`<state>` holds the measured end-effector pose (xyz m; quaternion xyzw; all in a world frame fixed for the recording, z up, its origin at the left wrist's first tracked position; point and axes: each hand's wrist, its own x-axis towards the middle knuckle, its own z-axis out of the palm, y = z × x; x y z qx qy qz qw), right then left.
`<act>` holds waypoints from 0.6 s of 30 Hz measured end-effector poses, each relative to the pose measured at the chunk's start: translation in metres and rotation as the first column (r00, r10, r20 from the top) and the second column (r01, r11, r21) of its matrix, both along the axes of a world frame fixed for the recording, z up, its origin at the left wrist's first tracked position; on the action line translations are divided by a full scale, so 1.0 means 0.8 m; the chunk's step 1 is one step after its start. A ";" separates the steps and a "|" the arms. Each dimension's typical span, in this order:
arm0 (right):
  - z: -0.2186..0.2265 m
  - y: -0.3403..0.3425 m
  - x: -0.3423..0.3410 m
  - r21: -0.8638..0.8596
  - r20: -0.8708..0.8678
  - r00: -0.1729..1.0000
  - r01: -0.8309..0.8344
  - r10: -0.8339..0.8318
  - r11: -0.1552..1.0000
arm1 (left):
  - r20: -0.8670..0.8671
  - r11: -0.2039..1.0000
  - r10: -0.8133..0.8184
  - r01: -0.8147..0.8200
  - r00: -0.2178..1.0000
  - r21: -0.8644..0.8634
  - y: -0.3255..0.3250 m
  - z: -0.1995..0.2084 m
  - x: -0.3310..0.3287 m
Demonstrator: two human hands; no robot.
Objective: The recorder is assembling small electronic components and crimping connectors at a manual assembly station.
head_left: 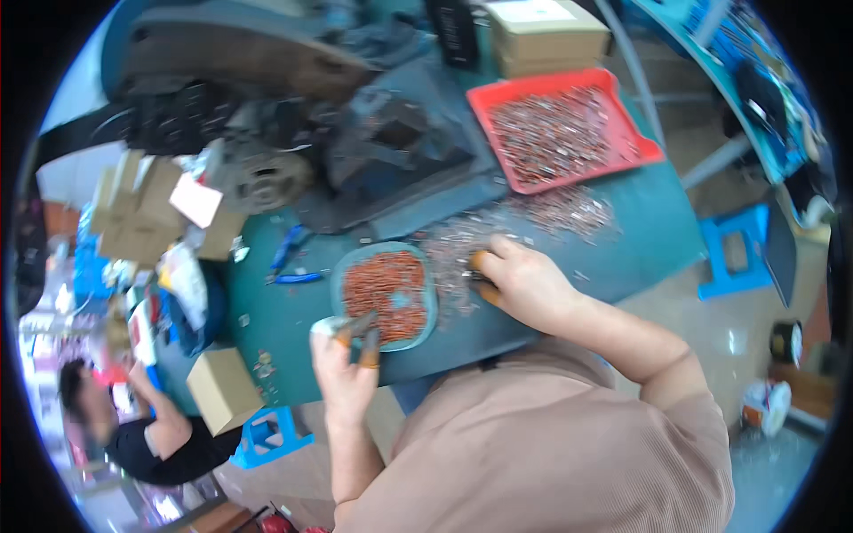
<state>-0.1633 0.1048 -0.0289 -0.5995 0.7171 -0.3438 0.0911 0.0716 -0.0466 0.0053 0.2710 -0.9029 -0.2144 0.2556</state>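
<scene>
My left hand (pixel 342 364) reaches over the near left rim of a pale teal tray (pixel 432 322). Its thumb and forefinger, wrapped in orange and dark grey coverings, come close together in a pinch; whatever may be between them is too small to make out. Many small reddish-brown parts (pixel 382 277) lie in the tray, with a bare patch right of its middle. To the right, my right hand (pixel 529 284) bends its orange- and dark-covered fingers down at a loose spread of small parts (pixel 449 253) on the green tabletop (pixel 613 266). Its fingertips are blurred and partly hidden.
A red tray (pixel 622 142) heaped with similar parts stands at the far right, before a cardboard box (pixel 546 40). Blue-handled pliers (pixel 289 258) lie left of the teal tray. Dark machinery (pixel 391 133) fills the back. A person (pixel 147 426) sits at the left beyond a carton (pixel 222 391).
</scene>
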 end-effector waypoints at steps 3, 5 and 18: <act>0.004 -0.011 0.011 -0.064 -0.028 0.994 0.101 -0.103 0.993 | 0.014 0.999 0.009 -0.009 1.000 -0.042 0.003 -0.004 0.003; -0.004 -0.007 0.004 -0.095 -0.075 0.984 0.152 -0.160 0.984 | -0.017 0.998 -0.017 0.016 1.000 -0.063 -0.008 -0.018 0.007; -0.003 -0.013 -0.006 -0.356 -0.013 0.996 0.073 -0.083 0.932 | -0.616 0.849 0.406 -0.528 0.675 -0.018 -0.210 0.216 0.114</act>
